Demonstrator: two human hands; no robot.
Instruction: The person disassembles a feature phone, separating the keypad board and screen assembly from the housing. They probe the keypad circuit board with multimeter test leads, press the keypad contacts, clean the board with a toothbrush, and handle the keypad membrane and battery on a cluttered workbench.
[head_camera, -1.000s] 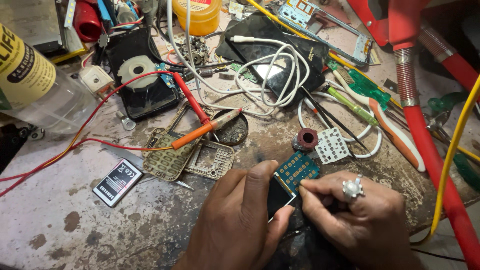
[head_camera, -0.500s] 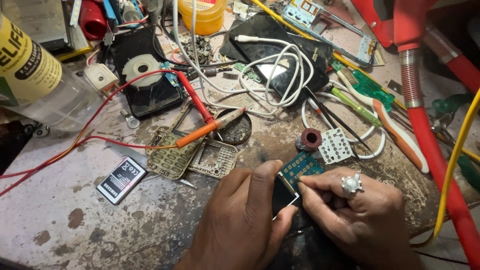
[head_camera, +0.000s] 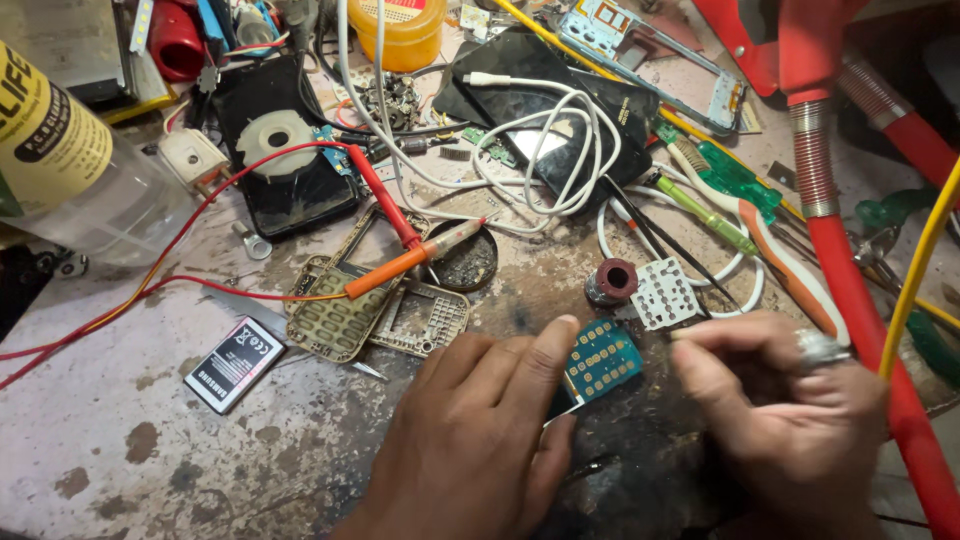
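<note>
Both hands working a small blue circuit board on a cluttered repair tabletop.

The left hand (head_camera: 480, 440) presses its fingertips onto the near edge of the circuit board (head_camera: 600, 362), pinning it flat on the dark, stained patch of the tabletop (head_camera: 120, 450); the right hand (head_camera: 790, 420) is curled, its fingers closed together just beside the board's right edge, and whether they pinch a tool cannot be told. Risks, as judged: the board is held by fingertip pressure alone, so a sideways push could make it skid or flip toward the solder spool (head_camera: 610, 282) and white keypad sheet (head_camera: 664, 294) close behind it. The looped white cable (head_camera: 560, 150) and red probe (head_camera: 385, 195) lie near enough to snag a wrist.
</note>
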